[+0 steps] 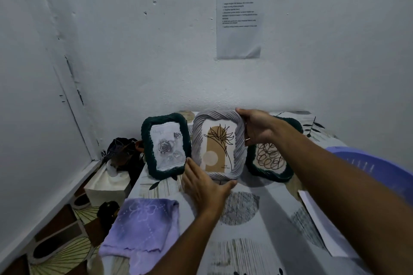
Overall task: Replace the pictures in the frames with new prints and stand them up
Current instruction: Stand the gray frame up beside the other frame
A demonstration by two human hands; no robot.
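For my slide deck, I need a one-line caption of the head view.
Both hands, left hand and right hand, set a grey frame between two green frames.

Green frames (pixel 165 145) flank grey frame (pixel 218 145) closely; open tabletop (pixel 263 225) in front.

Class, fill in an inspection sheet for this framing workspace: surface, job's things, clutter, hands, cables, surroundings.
Surface: patterned tablecloth.
Job's things: green rose frame upright at left; grey frame in the middle, held; green scribble frame behind the right arm; paper sheets at the right edge.
Clutter: purple cloth, purple basket.
Hands: left hand touches the grey frame's lower left corner, fingers straight; right hand grips its top right corner.
Cables: nothing seen.
Surroundings: white walls, notice taped up, tissue box and dark plant at left.
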